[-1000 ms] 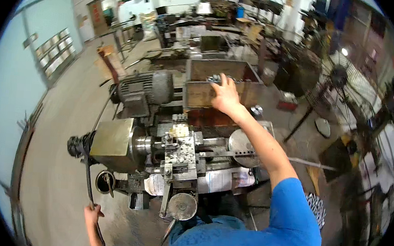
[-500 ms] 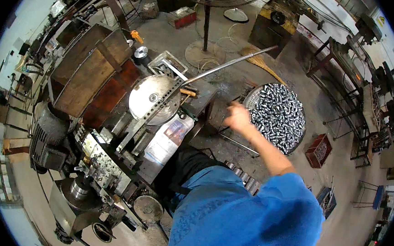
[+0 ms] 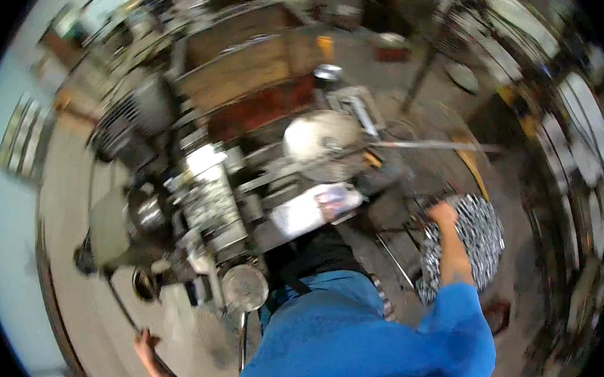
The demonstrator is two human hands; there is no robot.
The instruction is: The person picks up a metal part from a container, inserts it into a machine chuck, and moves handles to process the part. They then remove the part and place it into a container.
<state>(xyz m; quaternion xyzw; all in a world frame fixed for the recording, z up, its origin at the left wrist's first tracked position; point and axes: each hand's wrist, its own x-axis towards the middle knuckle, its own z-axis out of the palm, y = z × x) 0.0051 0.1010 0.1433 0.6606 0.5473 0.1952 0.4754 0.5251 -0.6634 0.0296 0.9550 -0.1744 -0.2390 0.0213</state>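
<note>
Many metal parts (image 3: 479, 241), likely slippery, are best side-pinched; right hand (image 3: 443, 214) blurred, grip indiscernible; rod (image 3: 123, 305) clasped by left hand (image 3: 145, 343).

There is one left hand (image 3: 145, 343) and one right hand (image 3: 444, 213), two in all, and one heap of small metal pieces (image 3: 481, 236), too many and too blurred to count. There are also one motor (image 3: 139, 110), one wooden box (image 3: 247, 76), one large disc (image 3: 314, 137), one small wheel (image 3: 244, 287), one broom (image 3: 473, 169), one dark bar (image 3: 123, 305) and two red boxes (image 3: 392, 52)
</note>
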